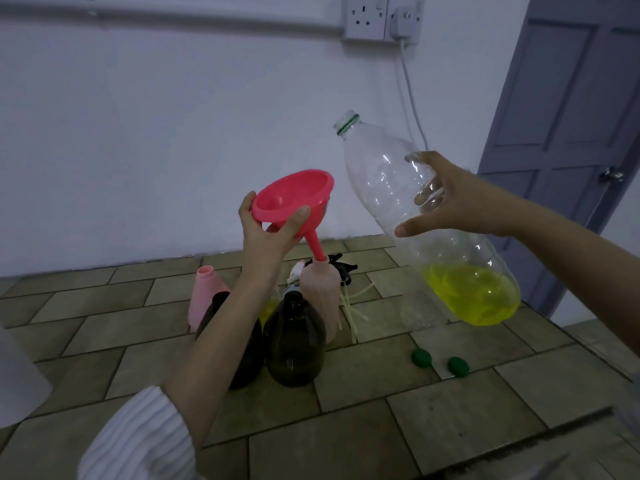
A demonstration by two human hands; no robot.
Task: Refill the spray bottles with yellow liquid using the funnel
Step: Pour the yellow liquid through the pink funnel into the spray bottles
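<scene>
The left hand (266, 233) grips the pink funnel (294, 202) at its bowl, thumb on the near rim and fingers curled round the far side. The funnel tilts: its bowl opens up and toward the left, and its stem runs down and to the right, with the tip seated in the neck of a pale pink spray bottle (320, 292) that stands upright on the tiled surface (450, 403).

The right hand (446, 199) grips the large clear bottle (388, 188) around its mid-body, fingers spread and curled round the wall. The bottle's long axis slants, open neck up and to the left, base down and to the right. Yellow liquid (471, 292) pools in the base.

Near the pink spray bottle stand two dark bottles (294, 341) and a second pink bottle (204, 292). Two green caps (421, 357) lie on the surface to the right.
</scene>
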